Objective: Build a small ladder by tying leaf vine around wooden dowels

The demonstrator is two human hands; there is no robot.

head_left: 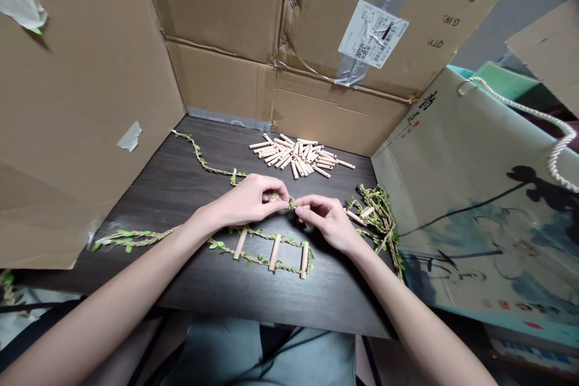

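My left hand (256, 198) and my right hand (328, 217) meet above the middle of the dark table. Both are closed in a pinch on a leafy twine cord (292, 204), with the fingertips almost touching. Under my hands lies a small rope ladder (257, 261) of the same green-leafed twine, with pale wooden rungs (274, 253) across it. Close by my right hand, a heap of leafy twine (380, 211) holds a couple of wooden rods (366, 213). My left hand hides part of the cord that it grips.
Behind my hands is a loose pile of drilled wooden rods (298, 154). One leafy cord (199, 154) runs to the back left, another bundle (136, 239) to the left. Cardboard walls (226, 84) stand at the left and back, and a paper gift bag (474, 211) at the right.
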